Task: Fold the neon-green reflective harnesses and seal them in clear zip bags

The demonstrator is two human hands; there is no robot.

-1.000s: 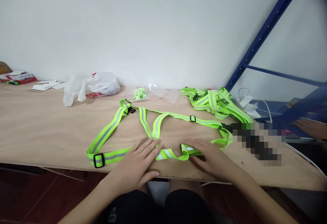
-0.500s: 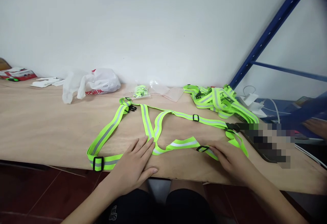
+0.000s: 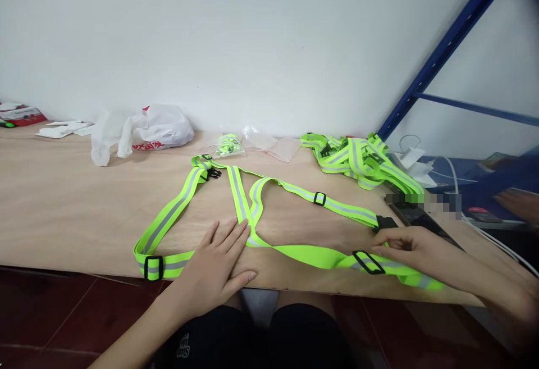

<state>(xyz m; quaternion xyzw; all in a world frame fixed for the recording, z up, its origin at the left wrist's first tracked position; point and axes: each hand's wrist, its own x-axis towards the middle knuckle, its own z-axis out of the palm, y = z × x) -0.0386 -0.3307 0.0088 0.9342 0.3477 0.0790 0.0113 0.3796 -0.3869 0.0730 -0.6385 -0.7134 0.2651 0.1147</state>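
Observation:
A neon-yellow reflective harness (image 3: 238, 189) with a grey stripe lies spread on the wooden table (image 3: 84, 195). My left hand (image 3: 217, 262) rests flat across its lower strap, fingers stretched towards the crossing of the straps. At the right, my right hand (image 3: 406, 245) has its thumb and fingers closed at the lower strap, beside a black slider buckle (image 3: 368, 262). The strap's right part runs beneath that hand. Another slider (image 3: 154, 268) is at the lower left corner, and one more (image 3: 320, 199) sits on the upper strap. A black clip (image 3: 214, 173) shows at the upper left.
Behind lie a heap of similar straps (image 3: 357, 161), a clear packet (image 3: 229, 144) and a white plastic bag (image 3: 164, 127). A dark phone (image 3: 416, 214), partly blurred out, and white chargers (image 3: 410, 161) are at right, near a blue metal frame (image 3: 442, 49). Another person's hand (image 3: 517, 205) shows at the far right.
My right hand has moved right, drawing the lower strap and its slider along, so that strap lies straighter. My left hand stays flat in place. The view has shifted slightly.

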